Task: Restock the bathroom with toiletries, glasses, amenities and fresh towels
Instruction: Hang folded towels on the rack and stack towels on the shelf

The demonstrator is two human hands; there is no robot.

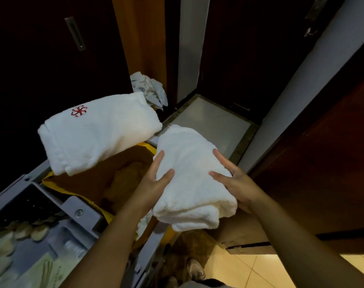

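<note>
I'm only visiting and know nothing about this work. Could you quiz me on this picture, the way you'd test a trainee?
1. True or false: only one hand holds the plain towel.
2. Which one bears a red emblem? A) the plain towel, B) the other towel, which lies on the edge of the cart.
3. Fill in: the lining of the cart's bin is ____ in colour.

Key
1. False: the left hand and the right hand both hold it, one on each side.
2. B
3. Yellow
</note>
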